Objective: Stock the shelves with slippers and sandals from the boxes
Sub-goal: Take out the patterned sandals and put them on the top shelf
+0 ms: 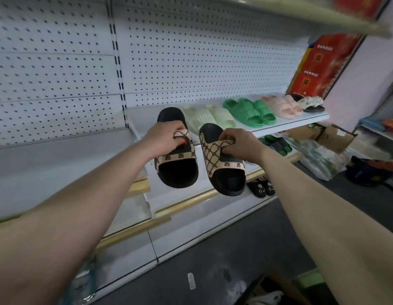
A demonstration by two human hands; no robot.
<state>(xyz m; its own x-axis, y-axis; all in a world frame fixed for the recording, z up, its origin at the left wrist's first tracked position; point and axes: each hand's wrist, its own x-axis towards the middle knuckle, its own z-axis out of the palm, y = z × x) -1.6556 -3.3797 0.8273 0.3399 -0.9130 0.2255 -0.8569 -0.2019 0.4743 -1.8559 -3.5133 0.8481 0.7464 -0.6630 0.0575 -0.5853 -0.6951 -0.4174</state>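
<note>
1. Our left forearm (81, 205) and right forearm (312, 205) reach forward from the bottom corners, with open air between them.
2. Our left hand (167, 137) has its fingers curled round the patterned beige strap of the left slipper (175, 170), gripping it from above.
3. Our right hand (239, 144) pinches the strap of the right slipper (222, 168) in the same way, fingers bent over it.
4. Both black-soled slippers hang side by side with a narrow gap between them, at the front edge of the shelf (301, 119). We cannot tell whether either touches the board.
5. On that shelf, rightward from the slippers, sit a pale green pair (208, 119), a green pair (248, 111), a pink pair (281, 105) and a pearl-studded sandal (312, 104). White board shows left of the pale green pair.
6. White pegboard (191, 62) backs the shelf, and red boxes (316, 69) stand at its right end.
7. Below, a lower shelf (191, 205) carries small black slippers (260, 188). A cardboard box (332, 137) and bags lie right of it, above the grey floor (235, 249).
</note>
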